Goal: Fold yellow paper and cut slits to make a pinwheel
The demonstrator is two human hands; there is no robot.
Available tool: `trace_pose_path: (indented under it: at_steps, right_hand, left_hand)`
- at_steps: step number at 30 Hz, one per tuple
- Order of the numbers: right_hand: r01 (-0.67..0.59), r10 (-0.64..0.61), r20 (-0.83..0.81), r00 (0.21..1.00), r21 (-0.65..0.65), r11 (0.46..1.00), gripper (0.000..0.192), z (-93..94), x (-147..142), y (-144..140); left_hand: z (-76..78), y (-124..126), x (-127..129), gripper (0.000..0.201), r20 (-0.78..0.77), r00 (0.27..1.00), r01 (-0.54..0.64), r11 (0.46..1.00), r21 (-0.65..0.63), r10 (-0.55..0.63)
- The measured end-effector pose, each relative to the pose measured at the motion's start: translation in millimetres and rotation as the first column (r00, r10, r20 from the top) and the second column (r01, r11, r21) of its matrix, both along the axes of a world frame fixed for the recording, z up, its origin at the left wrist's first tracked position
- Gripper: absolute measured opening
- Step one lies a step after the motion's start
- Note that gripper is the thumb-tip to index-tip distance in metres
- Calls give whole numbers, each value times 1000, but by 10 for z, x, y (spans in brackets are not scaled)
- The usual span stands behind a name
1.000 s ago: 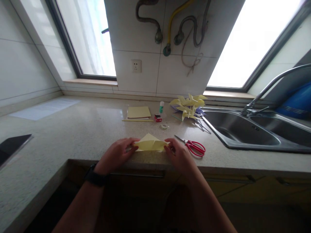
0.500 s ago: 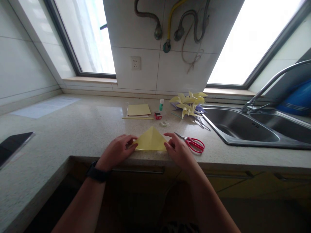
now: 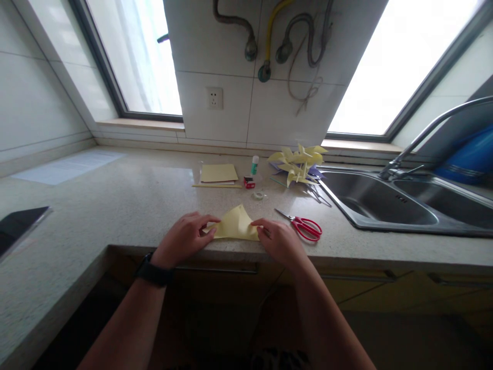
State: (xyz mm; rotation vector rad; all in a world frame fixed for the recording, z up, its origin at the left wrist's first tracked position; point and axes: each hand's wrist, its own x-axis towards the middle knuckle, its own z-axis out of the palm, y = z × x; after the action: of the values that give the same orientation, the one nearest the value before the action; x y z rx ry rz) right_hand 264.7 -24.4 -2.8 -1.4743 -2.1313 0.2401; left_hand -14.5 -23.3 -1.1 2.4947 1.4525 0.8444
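yellow paper [image 3: 235,226] | folded into triangle | flat on counter near front edge

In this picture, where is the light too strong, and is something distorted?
Head view: both windows, left window and right window, are blown out white; the hands, left hand and right hand, look dim against them; the window frames lean outward from wide-angle distortion; the yellow paper stays sharp.
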Motion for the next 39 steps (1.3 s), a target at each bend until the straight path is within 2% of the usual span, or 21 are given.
trace_pose_path:
  at_steps: [6, 10, 12, 15, 21, 25, 28, 31, 35, 39]
  right_hand:
    - [-18, 17, 16, 1000, 14, 1000, 26, 30, -19, -26]
    - [-27, 26, 32, 999, 27, 999, 24, 31, -20, -36]
    - [-31, 30, 43, 999, 36, 999, 23, 28, -17, -41]
    - [-28, 25, 57, 998, 59, 998, 22, 24, -16, -49]
    - [-19, 8, 76, 997, 145, 989, 24, 15, -18, -68]
    - [-31, 16, 81, 997, 190, 981, 25, -2, -7, -97]
    - [-113, 88, 109, 990, 248, 962, 25, -15, 17, -131]
    - [-245, 210, 155, 965, 268, 932, 23, -23, 53, -167]
    - [-354, 323, 165, 932, 220, 909, 17, -24, 82, -211]
    - [-381, 367, 121, 923, 139, 914, 19, 25, 70, -295]
  left_hand:
    - [-30, -61, -22, 27, -17, 999, -39, 990, 135, 42]
    - [-68, -140, -7, 30, -77, 994, -41, 941, 336, 71]
    - [-78, -177, 34, 29, -128, 990, -3, 927, 375, 56]
    - [-88, -233, 141, 30, -191, 981, 45, 934, 356, 25]
    - [-126, -353, 369, 26, -198, 980, 40, 962, 271, 15]
    - [-148, -463, 465, 36, -192, 981, 19, 974, 225, 25]
    - [-163, -562, 529, 44, -190, 980, -9, 977, 213, 50]
    - [-182, -649, 589, 35, -168, 980, -68, 968, 240, 110]
    - [-183, -708, 639, 20, -126, 983, -91, 955, 281, 131]
    - [-114, -685, 605, 15, -159, 985, -25, 961, 277, 71]
